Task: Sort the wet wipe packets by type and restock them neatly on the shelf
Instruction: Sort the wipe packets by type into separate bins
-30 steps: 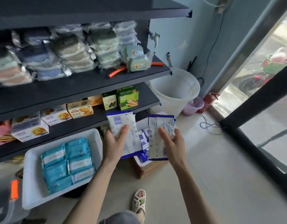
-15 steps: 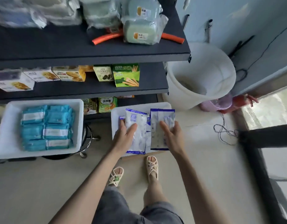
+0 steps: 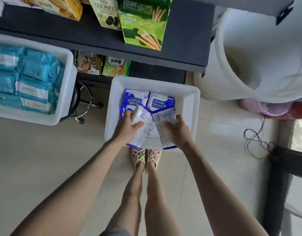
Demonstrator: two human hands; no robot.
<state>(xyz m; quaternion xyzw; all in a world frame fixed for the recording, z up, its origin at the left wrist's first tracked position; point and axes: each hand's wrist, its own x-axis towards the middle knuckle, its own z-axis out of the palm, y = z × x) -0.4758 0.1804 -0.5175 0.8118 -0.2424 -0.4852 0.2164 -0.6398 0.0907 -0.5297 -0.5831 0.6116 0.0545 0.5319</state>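
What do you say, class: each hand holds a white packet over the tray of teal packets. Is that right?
No. The left hand and right hand hold white packets over the tray of blue packets; the teal packets lie in the other tray, to the left. The head view shows it.

Looks like a small shop: snack boxes [image 3: 143, 29] lined up on a dark shelf [image 3: 186, 48], wipe-packet bins [image 3: 194, 99] just below it.

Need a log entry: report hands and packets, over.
Left hand grips one blue-white packet, right hand a second packet. Both low over white tray of matching packets. Snack boxes on shelf ahead.
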